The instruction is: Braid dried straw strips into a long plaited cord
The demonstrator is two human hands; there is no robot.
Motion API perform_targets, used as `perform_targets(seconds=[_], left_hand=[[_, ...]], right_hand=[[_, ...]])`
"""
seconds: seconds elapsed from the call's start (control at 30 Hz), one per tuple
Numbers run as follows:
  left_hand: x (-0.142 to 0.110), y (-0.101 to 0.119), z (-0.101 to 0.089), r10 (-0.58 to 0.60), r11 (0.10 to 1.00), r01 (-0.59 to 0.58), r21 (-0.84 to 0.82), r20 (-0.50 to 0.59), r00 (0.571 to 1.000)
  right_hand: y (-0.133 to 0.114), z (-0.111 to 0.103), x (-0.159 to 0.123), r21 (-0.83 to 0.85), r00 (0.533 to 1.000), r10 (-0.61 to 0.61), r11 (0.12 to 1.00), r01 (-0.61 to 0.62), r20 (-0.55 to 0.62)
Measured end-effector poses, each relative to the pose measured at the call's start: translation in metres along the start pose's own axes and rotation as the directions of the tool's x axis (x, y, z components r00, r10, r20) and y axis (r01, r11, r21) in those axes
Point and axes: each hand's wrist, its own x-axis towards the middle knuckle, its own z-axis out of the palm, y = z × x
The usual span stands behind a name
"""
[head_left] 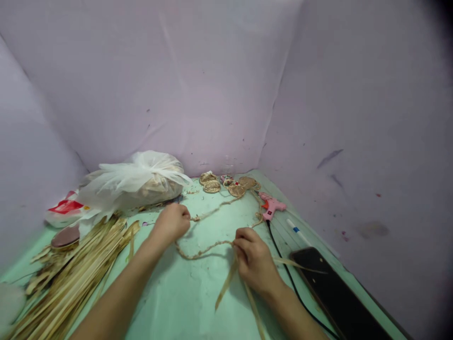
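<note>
A thin braided cord (201, 253) of dry, straw-coloured fibre runs in a loose curve between my hands. My left hand (173, 222) is closed on one stretch of it, with more cord leading off toward the back. Pinched in my right hand (253, 257) is the cord near where it splits into loose flat strips (226, 285). These strips hang below and stick out to the right of that hand. At the back, the cord reaches several round woven discs (236, 189) lying on the table.
On the pale green table (177, 302), a bundle of dry fibre strips (74, 269) lies left, before a tied white plastic bag (141, 179). Right of my hands are a pink glue gun (272, 204) with black cable, a pen (297, 231) and a black phone-like slab (336, 293). Walls enclose the table.
</note>
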Motion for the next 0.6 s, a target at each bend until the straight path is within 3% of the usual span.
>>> perform_targets(seconds=[0.07,0.2,0.37,0.5,0.6], left_hand=[[0.0,0.0,-0.005,0.014,1.0,-0.013,-0.016,0.037,0.999],[-0.015,0.016,0.01,0.148,0.988,-0.133,-0.073,0.266,0.953],[-0.03,0.033,0.03,0.146,0.988,-0.123,-0.095,0.296,0.944],[-0.033,0.036,0.027,0.171,0.984,-0.138,-0.117,0.347,0.922],[-0.033,0.037,0.024,0.135,0.991,-0.125,-0.05,0.309,0.941]], right_hand=[[-0.002,-0.004,-0.001,0.017,1.0,0.012,1.0,-0.012,-0.021],[-0.016,0.0,-0.003,0.022,0.994,-0.088,0.996,0.087,0.064],[-0.021,0.008,-0.004,-0.023,0.995,-0.09,0.996,0.091,0.035],[-0.017,0.006,-0.003,-0.048,0.993,-0.116,0.992,0.117,0.021],[-0.016,0.004,-0.001,-0.058,0.989,-0.128,0.99,0.132,0.069]])
